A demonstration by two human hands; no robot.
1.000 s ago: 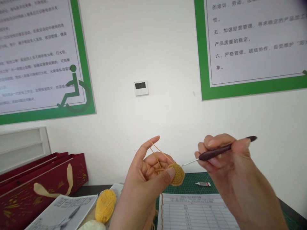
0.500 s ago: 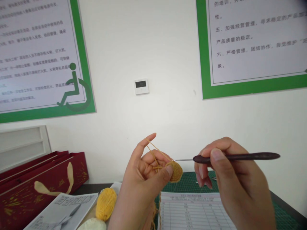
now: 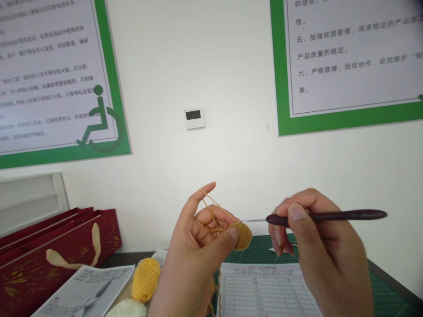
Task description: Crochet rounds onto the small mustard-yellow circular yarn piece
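Observation:
My left hand (image 3: pixel 201 246) pinches a small, rounded mustard-yellow crochet piece (image 3: pixel 244 237) between thumb and fingers. Yarn (image 3: pixel 216 204) of the same colour loops over its raised index finger and runs down to the piece. In my right hand (image 3: pixel 317 237) is a crochet hook (image 3: pixel 350 215) with a dark brown handle, held like a pen. The hook's thin metal shaft points left, and its tip meets the upper edge of the crochet piece; the very tip is too small to make out. More yarn hangs below my left hand.
A printed sheet (image 3: pixel 264 290) lies on a green cutting mat (image 3: pixel 386 295) under my hands. To the left are a yellow yarn ball (image 3: pixel 146 279), a pale yarn ball (image 3: pixel 127 309), a paper with a picture (image 3: pixel 89 286) and red gift bags (image 3: pixel 59 259). A white wall (image 3: pixel 231 163) stands behind.
Both hands keep nearly the same pose, and the hook stays at the crochet piece's top edge. The whole view has shifted very slightly.

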